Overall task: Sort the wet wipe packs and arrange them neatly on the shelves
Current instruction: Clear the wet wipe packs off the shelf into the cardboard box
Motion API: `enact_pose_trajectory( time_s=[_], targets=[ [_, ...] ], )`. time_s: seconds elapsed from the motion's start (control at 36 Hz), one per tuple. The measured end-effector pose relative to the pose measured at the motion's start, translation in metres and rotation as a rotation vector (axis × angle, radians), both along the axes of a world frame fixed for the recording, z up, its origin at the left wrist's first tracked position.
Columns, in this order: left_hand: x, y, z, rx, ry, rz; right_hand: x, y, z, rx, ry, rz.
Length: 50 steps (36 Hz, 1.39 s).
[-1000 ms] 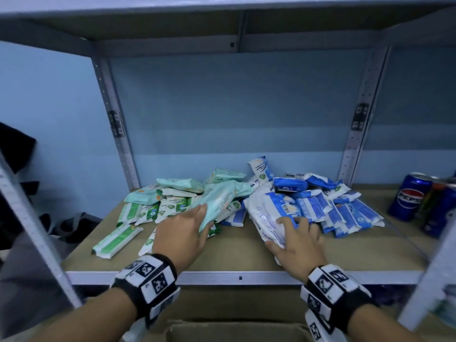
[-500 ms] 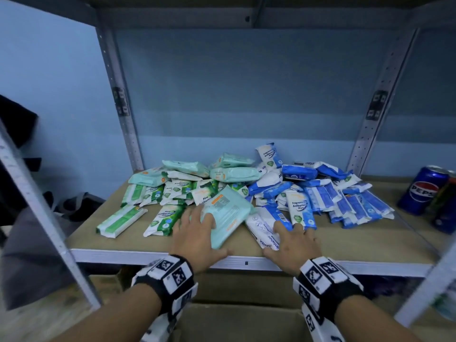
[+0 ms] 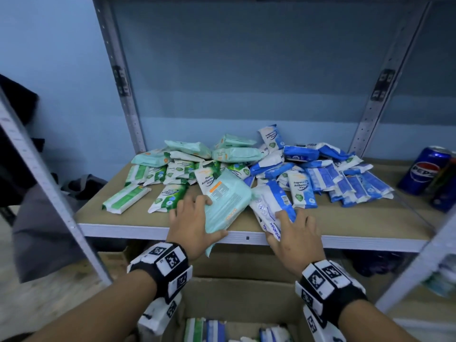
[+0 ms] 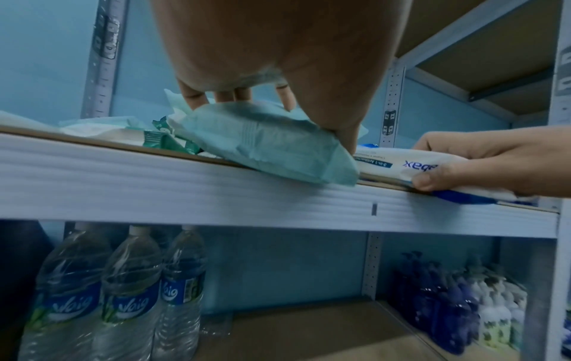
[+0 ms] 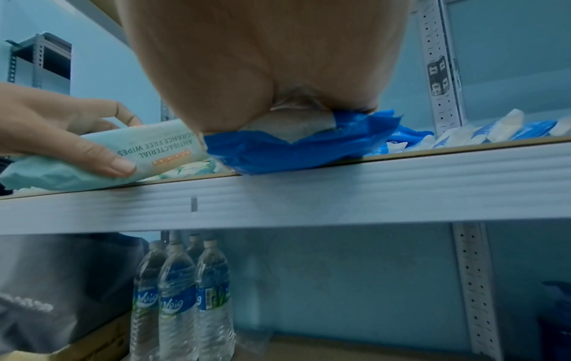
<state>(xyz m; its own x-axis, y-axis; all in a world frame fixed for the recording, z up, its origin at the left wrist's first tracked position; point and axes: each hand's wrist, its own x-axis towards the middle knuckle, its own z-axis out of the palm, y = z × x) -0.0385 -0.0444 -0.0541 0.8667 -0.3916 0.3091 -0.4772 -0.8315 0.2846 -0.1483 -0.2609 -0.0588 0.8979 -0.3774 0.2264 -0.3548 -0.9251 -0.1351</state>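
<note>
Left hand [image 3: 191, 224] grips a mint pack [image 3: 225, 202], right hand [image 3: 293, 234] a blue-and-white pack [image 3: 270, 206], both overhanging the shelf edge [image 3: 246, 237] in front of the pile [image 3: 246, 169]. Loose hold, and either slips off the edge.

- Left hand [image 3: 191, 224]: reaches forward, palm down, fingers on top of a mint pack [image 3: 225, 204], thumb curled along its near edge.
- Right hand [image 3: 294, 236]: reaches forward beside it, fingers over a blue-white pack [image 3: 271, 206], thumb under its near end.
</note>
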Motion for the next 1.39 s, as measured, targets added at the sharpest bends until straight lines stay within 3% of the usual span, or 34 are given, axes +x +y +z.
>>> enact_pose_trajectory(
  time_s=[0.17,0.31,0.5,0.61,0.81,1.0,1.22,1.39],
  targets=[
    [-0.028,0.018,-0.014,0.011,-0.035,-0.087,-0.03,0.01,-0.01,0.072,-0.024,-0.005],
    [-0.052,0.034,-0.03,0.025,0.093,-0.163,-0.057,0.021,-0.019,0.235,0.021,-0.004],
    [-0.086,0.055,-0.055,0.062,0.194,-0.196,-0.092,0.035,-0.046,0.32,0.09,0.026],
    [-0.099,0.058,-0.076,0.122,0.237,-0.203,-0.105,0.042,-0.069,0.382,0.237,0.033],
    [-0.114,0.052,-0.14,0.303,0.45,-0.218,-0.112,0.041,-0.131,0.363,0.592,0.036],
    [-0.118,0.034,-0.205,0.383,0.665,-0.084,-0.102,0.031,-0.196,0.407,0.818,-0.045],
    [-0.112,0.027,-0.278,0.442,0.825,0.056,-0.086,0.028,-0.264,0.407,0.919,-0.063],
    [-0.105,0.025,-0.314,0.402,1.025,-0.09,-0.074,0.029,-0.287,0.465,1.027,0.101]
  ],
)
